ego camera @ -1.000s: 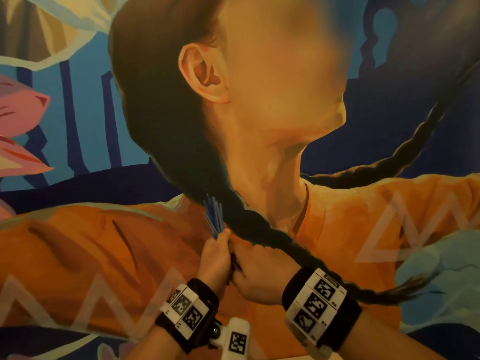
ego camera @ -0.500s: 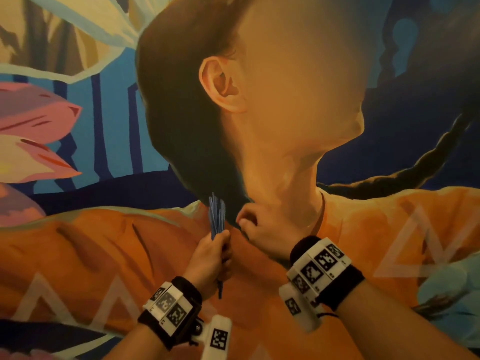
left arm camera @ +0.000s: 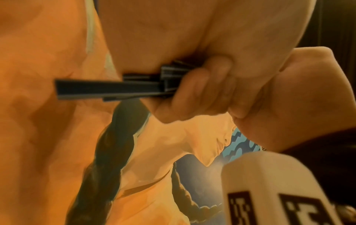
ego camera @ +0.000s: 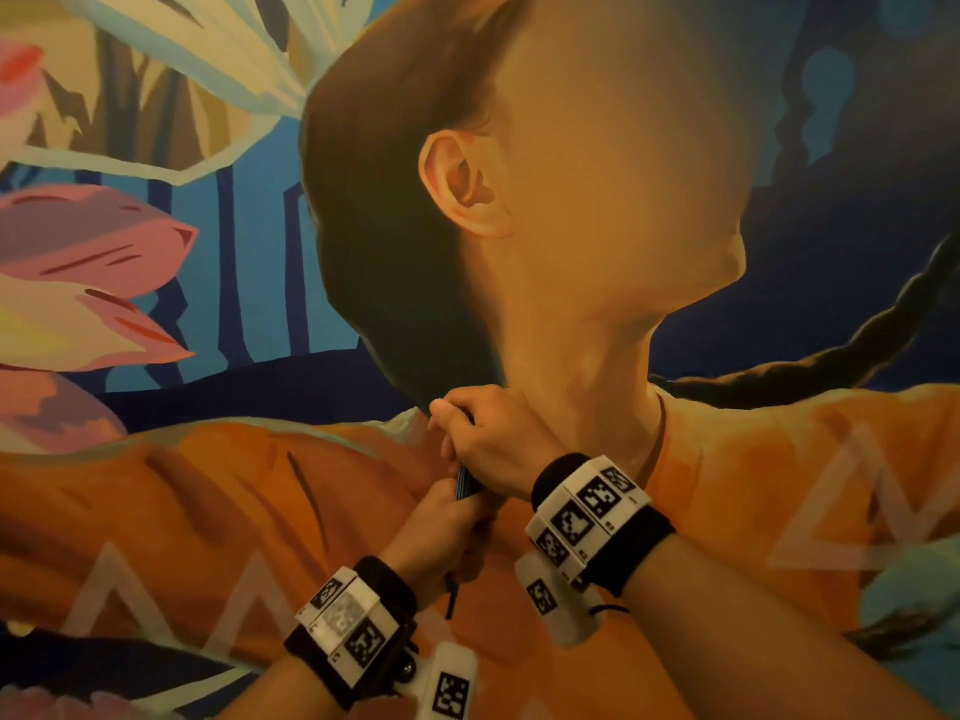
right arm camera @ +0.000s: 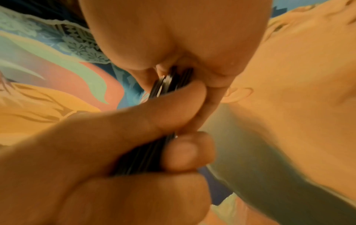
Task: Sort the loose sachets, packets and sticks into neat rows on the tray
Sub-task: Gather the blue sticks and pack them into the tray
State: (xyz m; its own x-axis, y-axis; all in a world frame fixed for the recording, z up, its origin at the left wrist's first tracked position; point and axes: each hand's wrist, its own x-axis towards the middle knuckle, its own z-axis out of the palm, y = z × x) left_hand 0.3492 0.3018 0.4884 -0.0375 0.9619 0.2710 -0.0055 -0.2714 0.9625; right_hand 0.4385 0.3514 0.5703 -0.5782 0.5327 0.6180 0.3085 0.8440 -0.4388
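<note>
My left hand grips the lower end of a bundle of dark blue sticks, standing roughly upright before a mural. My right hand clasps the bundle's upper end.

- The bundle of dark blue sticks shows in the head view only as a sliver between the two fists; the right hand covers its upper end, the left hand its lower part.
- Any print on the sticks is too dark to tell.
- In the right wrist view the near fingers are blurred, and the stick ends vanish between the other hand's fingers.
- The left wrist view cuts off the tagged wrist block at its lower edge.
</note>
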